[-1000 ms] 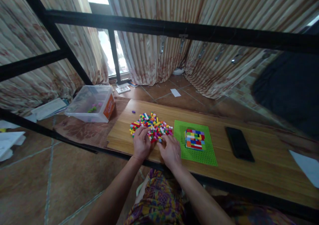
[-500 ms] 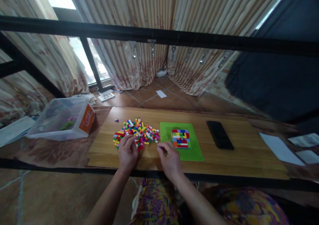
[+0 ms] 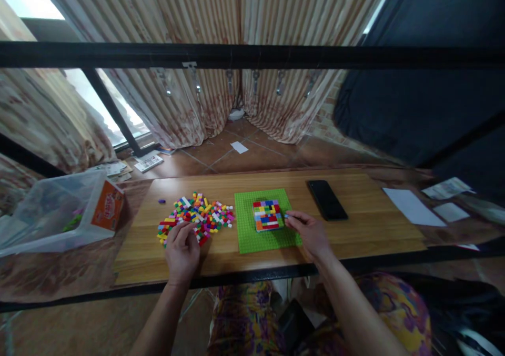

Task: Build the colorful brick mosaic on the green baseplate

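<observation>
A green studded baseplate lies on the wooden board, carrying a low block of multicoloured building bricks. My right hand is at that block's right side, thumb and forefinger pinched on a small toy brick that looks light blue. Its fingertips are right beside the block; whether they touch it I cannot tell. A heap of loose bricks is spread left of the baseplate. Over its near left edge is my left hand, fingers curled together; what is in them, if anything, is hidden.
A black phone lies right of the baseplate, with white paper farther right. At the left stands a clear plastic box with an orange label. One purple piece lies apart from the heap. A dark rail crosses beyond the board.
My right hand has moved rightward from the gap between heap and baseplate, over to the right side of the brick block. My left hand stays at the heap. The whole view has shifted right.
</observation>
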Available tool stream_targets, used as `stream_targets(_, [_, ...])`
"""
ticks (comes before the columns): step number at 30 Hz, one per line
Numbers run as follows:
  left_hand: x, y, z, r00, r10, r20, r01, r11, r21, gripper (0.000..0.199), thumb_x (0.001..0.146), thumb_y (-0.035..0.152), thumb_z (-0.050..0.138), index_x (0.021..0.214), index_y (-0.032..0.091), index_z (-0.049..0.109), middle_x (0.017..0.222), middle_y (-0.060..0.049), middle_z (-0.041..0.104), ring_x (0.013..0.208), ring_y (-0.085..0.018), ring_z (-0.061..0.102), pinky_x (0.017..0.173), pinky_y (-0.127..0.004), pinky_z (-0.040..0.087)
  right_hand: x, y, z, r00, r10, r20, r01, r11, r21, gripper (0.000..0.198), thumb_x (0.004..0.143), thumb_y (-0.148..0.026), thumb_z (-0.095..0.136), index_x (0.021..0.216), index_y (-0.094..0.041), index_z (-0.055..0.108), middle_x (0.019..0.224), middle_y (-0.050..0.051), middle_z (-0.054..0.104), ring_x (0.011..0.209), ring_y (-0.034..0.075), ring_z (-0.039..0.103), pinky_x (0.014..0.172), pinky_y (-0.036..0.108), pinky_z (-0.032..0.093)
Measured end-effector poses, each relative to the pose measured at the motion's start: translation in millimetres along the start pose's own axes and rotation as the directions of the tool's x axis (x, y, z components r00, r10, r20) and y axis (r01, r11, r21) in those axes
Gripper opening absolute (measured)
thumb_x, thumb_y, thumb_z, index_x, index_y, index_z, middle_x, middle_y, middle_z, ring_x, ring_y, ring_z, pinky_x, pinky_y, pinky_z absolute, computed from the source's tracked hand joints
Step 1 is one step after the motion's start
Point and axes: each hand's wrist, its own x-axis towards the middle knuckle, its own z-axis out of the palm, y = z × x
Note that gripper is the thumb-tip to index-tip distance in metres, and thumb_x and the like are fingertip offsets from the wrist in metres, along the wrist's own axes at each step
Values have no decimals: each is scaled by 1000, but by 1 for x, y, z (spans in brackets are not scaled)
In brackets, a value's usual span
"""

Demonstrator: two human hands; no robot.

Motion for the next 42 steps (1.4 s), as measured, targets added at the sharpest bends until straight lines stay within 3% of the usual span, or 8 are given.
stream_targets(4, [1, 0, 0, 1000, -3, 6, 3, 1000, 22, 19, 87, 19, 51, 91, 17, 70, 96, -8, 66, 93, -20, 63, 86, -36, 53, 13, 3, 6, 996, -85, 36, 89, 988, -128, 33, 60, -44, 76, 81, -19, 75, 76, 5, 73, 67, 17, 62, 64, 31, 49])
stream_targets(13, [1, 0, 1, 1000, -5, 22, 5, 1000, -1, 17, 86, 19, 52, 90, 18, 69, 95, -8, 66, 90, -20, 63, 84, -36, 53, 29, 9, 11, 984, -161, 70, 174, 953, -246, 23, 65, -38, 72, 78, -19, 73, 77, 5, 74, 73, 20, 66, 75, 35, 49])
stream_targets(19, [1, 0, 1, 999, -8, 36, 8, 1000, 2, 17, 86, 21, 52, 90, 18, 69, 95, -8, 66, 91, -20, 63, 85, -36, 53, 28, 7, 17, 991, -129, 28, 132, 969, -208, 23, 61, -38, 76, 73, -19, 73, 73, 4, 73, 70, 19, 65, 73, 34, 49])
stream_targets(30, [1, 1, 1, 999, -1, 36, 1, 1000, -4, 18, 87, 20, 51, 90, 18, 68, 92, -8, 66, 88, -19, 63, 84, -35, 53, 34, 6, 20, 1000, 19, 13, -17, 991, -131, 31, 50, -40, 80, 71, -17, 72, 62, 2, 69, 56, 15, 59, 55, 28, 44])
stream_targets(42, [1, -1, 1, 999, 26, 42, -26, 1000, -8, 18, 86, 18, 51, 89, 17, 68, 91, -8, 67, 88, -19, 64, 82, -35, 53, 31, 6, 16, 1000, 23, 1, -23, 999, -49, 37, 50, -45, 81, 72, -18, 71, 63, 2, 69, 57, 15, 60, 55, 28, 47])
